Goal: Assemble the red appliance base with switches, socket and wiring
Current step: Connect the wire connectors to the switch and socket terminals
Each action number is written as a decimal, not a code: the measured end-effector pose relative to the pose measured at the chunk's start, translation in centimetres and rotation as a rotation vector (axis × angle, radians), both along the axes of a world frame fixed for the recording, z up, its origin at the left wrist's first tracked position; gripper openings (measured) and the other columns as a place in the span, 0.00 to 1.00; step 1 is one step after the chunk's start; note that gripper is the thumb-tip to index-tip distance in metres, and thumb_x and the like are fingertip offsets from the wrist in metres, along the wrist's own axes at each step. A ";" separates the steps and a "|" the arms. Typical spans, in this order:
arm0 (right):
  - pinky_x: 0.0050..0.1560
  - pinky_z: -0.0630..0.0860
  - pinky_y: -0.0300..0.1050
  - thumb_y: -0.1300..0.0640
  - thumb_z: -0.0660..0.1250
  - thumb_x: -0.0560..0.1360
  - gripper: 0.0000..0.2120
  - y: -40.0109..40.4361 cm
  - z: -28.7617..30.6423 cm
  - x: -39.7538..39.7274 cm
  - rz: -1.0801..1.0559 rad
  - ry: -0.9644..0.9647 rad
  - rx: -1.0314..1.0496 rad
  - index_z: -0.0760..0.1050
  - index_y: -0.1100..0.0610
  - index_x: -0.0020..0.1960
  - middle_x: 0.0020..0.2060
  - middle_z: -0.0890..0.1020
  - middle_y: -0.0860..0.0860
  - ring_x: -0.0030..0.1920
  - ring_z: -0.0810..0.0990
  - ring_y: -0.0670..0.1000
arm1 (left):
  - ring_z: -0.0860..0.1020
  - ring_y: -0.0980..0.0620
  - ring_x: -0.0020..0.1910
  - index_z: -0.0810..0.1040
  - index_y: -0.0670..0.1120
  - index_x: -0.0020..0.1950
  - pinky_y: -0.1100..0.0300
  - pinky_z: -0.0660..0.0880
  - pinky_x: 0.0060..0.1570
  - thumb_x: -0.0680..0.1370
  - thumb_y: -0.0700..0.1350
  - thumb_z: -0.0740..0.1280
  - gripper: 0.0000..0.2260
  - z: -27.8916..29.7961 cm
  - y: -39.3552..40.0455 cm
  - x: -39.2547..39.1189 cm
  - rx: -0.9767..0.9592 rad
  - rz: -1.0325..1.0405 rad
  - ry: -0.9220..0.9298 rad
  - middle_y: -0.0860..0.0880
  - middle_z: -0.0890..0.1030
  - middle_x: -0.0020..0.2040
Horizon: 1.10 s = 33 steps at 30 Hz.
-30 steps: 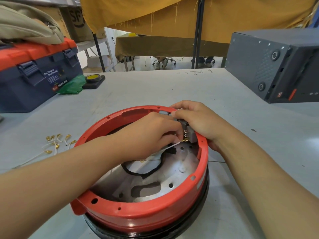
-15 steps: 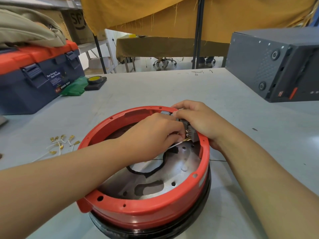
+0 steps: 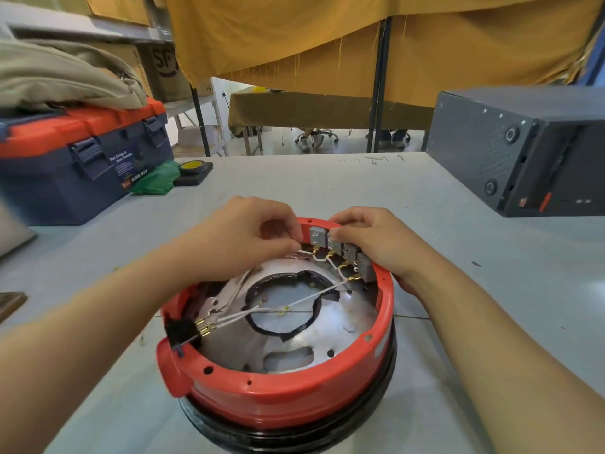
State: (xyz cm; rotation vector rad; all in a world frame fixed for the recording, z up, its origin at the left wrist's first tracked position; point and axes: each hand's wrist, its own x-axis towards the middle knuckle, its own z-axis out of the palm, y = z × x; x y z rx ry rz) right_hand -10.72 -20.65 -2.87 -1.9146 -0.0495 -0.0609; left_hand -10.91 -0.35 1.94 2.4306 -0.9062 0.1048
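A pale grey worktable (image 3: 360, 191) filled the frame, mustard-yellow cloth (image 3: 327, 37) hanging behind it. The round red plastic appliance base (image 3: 284, 398) sat at lower centre on a black ring. Your left hand (image 3: 242, 237) curled its fingers and pinched a thin white wire (image 3: 304, 253) beside the row of grey switches (image 3: 340, 249) inside the far rim. Your right hand (image 3: 376, 244) gripped that rim, fingers curled over the switches. White wires ran to a black socket (image 3: 181, 330) at the left wall.
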 end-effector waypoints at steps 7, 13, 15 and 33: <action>0.54 0.78 0.50 0.61 0.67 0.75 0.11 0.2 0.3 -0.4 0.011 0.028 0.048 0.80 0.59 0.57 0.47 0.85 0.54 0.46 0.83 0.55 | 0.79 0.57 0.53 0.79 0.57 0.50 0.60 0.73 0.57 0.75 0.43 0.69 0.09 -2.8 6.5 -0.5 -0.377 0.344 0.194 0.58 0.80 0.56; 0.60 0.74 0.55 0.64 0.65 0.76 0.11 0.3 0.6 -0.7 0.029 0.069 0.124 0.80 0.61 0.56 0.51 0.83 0.63 0.47 0.80 0.56 | 0.79 0.68 0.49 0.79 0.61 0.56 0.74 0.73 0.46 0.79 0.48 0.62 0.11 -3.9 8.3 -1.1 -0.464 0.319 0.422 0.68 0.81 0.49; 0.61 0.74 0.57 0.64 0.66 0.76 0.11 0.3 0.7 -0.8 0.022 0.079 0.135 0.80 0.60 0.56 0.51 0.83 0.62 0.49 0.80 0.58 | 0.79 0.68 0.50 0.79 0.58 0.56 0.73 0.73 0.49 0.80 0.48 0.60 0.11 -3.8 8.8 -1.1 -0.495 0.315 0.433 0.66 0.82 0.50; 0.30 0.77 0.36 0.61 0.66 0.75 0.09 -0.2 0.1 0.4 0.046 0.050 0.091 0.82 0.52 0.50 0.40 0.86 0.53 0.36 0.85 0.50 | 0.76 0.57 0.51 0.81 0.51 0.51 0.75 0.65 0.49 0.75 0.39 0.68 0.09 -8.6 17.0 0.9 -0.222 0.681 0.061 0.53 0.80 0.53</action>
